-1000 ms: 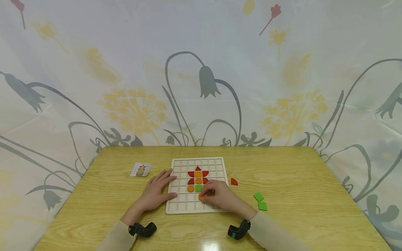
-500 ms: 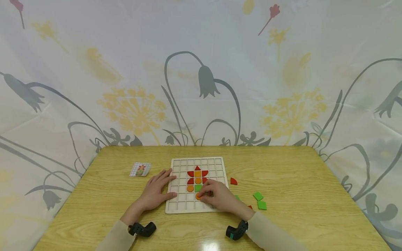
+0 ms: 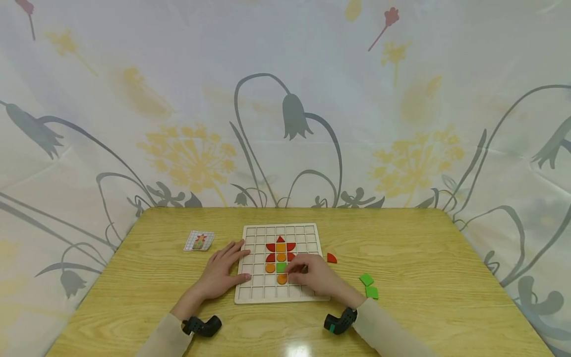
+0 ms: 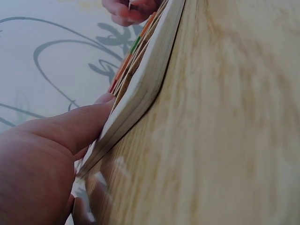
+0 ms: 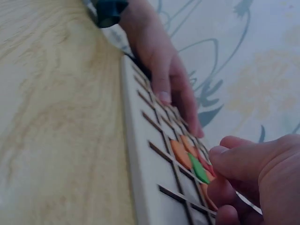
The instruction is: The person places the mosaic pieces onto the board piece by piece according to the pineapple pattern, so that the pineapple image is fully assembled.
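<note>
The grid board (image 3: 260,293) lies flat in front of you, with a stepped figure of coloured pieces in its cells. A lone orange disc (image 3: 282,279) sits lowest, in the cell just below a green square (image 3: 281,267); another orange disc (image 3: 270,267) fills the cell left of that square. Your right hand (image 3: 314,275) is over the right part of the board, reaching in from the lower right, knuckles up. Its fingers are bent and their tips are drawn close to the thumb, just right of the green square — whether they pinch a piece, you cannot tell from these views. Your left hand (image 3: 223,270) is spread wide across the left edge, palm down, thumb held apart from the fingers, its tip on the board's lower left; it grips nothing. A black device (image 3: 201,327) is strapped at your left wrist, another (image 3: 340,322) at your right. On the wood-grain table (image 3: 401,238), a red quarter-round (image 3: 332,258) lies just beside the board, two green tiles (image 3: 367,279) farther right, and a pattern card (image 3: 199,241) to the left — beyond your left fingers.
</note>
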Available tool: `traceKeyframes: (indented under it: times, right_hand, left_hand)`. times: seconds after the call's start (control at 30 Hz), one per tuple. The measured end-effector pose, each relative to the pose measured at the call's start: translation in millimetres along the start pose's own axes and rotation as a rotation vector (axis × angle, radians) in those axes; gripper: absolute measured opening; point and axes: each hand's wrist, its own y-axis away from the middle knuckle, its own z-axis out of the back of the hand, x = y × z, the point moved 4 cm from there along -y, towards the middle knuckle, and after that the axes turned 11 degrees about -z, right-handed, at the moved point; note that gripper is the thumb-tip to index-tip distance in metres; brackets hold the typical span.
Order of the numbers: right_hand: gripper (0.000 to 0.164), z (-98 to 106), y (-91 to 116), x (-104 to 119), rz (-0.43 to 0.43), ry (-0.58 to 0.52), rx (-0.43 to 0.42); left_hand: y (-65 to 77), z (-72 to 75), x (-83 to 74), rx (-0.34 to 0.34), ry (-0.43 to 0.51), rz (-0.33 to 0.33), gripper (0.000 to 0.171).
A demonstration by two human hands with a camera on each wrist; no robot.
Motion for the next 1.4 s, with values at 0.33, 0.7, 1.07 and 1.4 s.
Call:
traceKeyframes:
  times: [0.33,0.7,1.07,1.4]
  right_hand:
    - [0.011,37.5,9.1,-27.2,-0.086,-0.034,-0.097]
    - [0.011,96.8,40.1,-64.5,-0.131,0.041,-0.187]
    - [0.017,132.6,87.6,-91.5,-0.066,0.06,0.002]
    - [0.019,129.9,89.9,-92.4,-0.006,0.061,0.12]
  left_hand:
    - [-0.2,0.6,-1.4,0.002,0.025,0.002,0.065]
    - [-0.8,1.1,-1.2,-0.001,0.001,-0.006,0.064]
    - [-0.2,0.3,-2.3,-0.004,0.003,-0.008,0.064]
    - [-0.4,-0.8,0.7,-0.004,0.012,-0.005,0.064]
